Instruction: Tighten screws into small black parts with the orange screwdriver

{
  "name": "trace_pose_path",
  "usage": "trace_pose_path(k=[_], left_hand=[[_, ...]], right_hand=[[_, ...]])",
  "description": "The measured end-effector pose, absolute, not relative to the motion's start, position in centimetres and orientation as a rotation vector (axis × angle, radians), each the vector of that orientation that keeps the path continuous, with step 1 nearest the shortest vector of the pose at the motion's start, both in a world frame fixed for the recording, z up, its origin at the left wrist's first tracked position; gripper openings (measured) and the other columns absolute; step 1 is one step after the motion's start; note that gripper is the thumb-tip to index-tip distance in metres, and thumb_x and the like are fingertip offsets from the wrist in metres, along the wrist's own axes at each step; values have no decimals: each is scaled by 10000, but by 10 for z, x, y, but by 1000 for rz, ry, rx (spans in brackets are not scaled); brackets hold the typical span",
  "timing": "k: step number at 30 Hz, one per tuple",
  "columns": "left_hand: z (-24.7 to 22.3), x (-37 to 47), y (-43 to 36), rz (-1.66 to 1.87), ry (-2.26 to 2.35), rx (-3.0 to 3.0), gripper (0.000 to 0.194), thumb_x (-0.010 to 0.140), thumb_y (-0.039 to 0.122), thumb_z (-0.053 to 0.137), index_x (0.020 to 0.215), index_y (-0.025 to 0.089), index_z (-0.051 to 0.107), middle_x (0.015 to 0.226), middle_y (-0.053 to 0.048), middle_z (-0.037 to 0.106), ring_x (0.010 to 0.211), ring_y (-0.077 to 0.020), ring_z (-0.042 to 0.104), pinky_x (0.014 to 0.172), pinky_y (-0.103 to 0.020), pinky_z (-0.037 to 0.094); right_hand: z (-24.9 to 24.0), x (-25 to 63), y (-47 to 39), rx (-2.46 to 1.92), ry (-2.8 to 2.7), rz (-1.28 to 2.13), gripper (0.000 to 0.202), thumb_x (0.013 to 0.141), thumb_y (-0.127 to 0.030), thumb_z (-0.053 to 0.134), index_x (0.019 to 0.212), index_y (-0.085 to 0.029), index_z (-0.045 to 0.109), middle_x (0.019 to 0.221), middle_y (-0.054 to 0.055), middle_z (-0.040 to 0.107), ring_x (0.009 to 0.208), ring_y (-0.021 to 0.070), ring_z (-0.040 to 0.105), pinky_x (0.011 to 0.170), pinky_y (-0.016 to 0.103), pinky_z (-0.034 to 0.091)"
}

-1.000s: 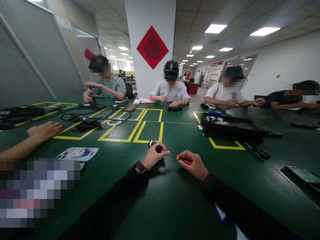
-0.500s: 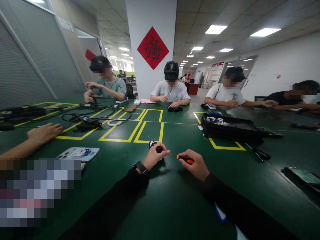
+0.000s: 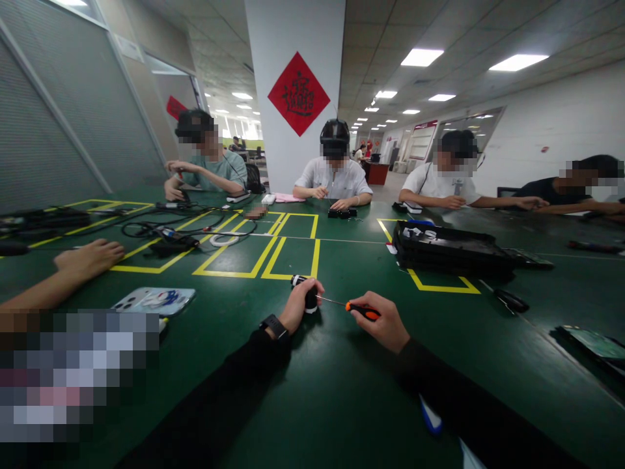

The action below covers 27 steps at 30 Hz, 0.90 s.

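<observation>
My left hand [image 3: 295, 305], with a dark watch at the wrist, is wrapped round a black and white device [image 3: 311, 299] just above the green table [image 3: 312, 378]. One white-ringed end of the device shows past my fingers at the upper left. My right hand [image 3: 383, 320] grips the orange and black handle of a screwdriver [image 3: 364, 311]. Its thin shaft points left, and the tip meets or lies very near the device by my left fingertips. My fingers hide part of the device.
A phone [image 3: 153, 298] and another person's hand [image 3: 90, 257] are at the left. Cables [image 3: 170, 238] lie beyond. At the right are a black tray-like casing [image 3: 449, 247], a second screwdriver [image 3: 510, 301] and a flat device [image 3: 596, 345]. Several people sit across the table.
My left thumb and fingers have shifted on the device, so more of its black body and white lower edge shows. My right hand with the screwdriver has barely moved.
</observation>
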<state>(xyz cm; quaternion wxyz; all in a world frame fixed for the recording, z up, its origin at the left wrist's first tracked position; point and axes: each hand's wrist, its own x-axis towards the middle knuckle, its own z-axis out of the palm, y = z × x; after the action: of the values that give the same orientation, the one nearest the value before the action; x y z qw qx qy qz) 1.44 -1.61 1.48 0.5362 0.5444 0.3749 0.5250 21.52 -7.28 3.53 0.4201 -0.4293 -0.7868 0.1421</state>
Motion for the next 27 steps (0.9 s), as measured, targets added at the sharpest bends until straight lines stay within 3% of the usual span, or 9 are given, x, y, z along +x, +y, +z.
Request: trace_pose_path(k=[27], left_hand=[[13, 13, -15, 1267, 798, 1242, 342, 793, 425, 369, 675, 152, 537, 573, 6, 493, 519, -90, 473, 528, -212, 381]], right_hand=[[36, 215, -72, -1036, -1950, 357, 153, 745, -244, 545, 872, -206, 621, 806, 41, 594, 729, 156, 554, 667, 282, 453]])
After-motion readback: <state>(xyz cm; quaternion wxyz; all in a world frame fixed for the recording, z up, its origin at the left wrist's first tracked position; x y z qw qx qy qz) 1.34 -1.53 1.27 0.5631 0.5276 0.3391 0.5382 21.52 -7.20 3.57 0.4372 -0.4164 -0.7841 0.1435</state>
